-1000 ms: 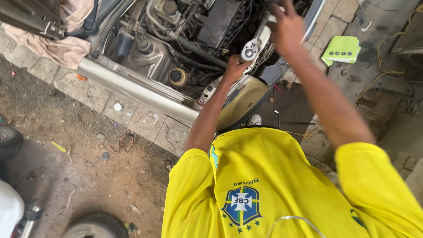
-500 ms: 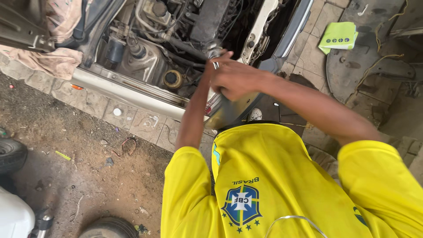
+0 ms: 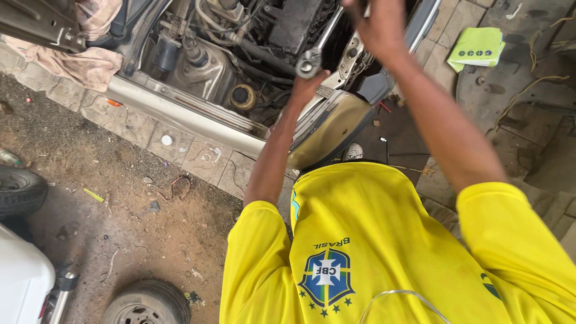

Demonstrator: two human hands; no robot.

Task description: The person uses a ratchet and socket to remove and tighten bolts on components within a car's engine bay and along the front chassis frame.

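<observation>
Head view: right hand is closed around the handle of a silver ratchet wrench, raised at the far edge over the open engine bay, and left hand sits just beneath the wrench head, fingers curled up against it, exact grip hard to tell. To work it well, judged from here: left hand steadies the head square on the fastener while the right swings the handle in short arcs, clear of the hoses and the car's front edge.

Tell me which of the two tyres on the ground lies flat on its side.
The tyre at the bottom edge lies flat, its metal rim facing up. The tyre at the left edge shows only its tread.
</observation>
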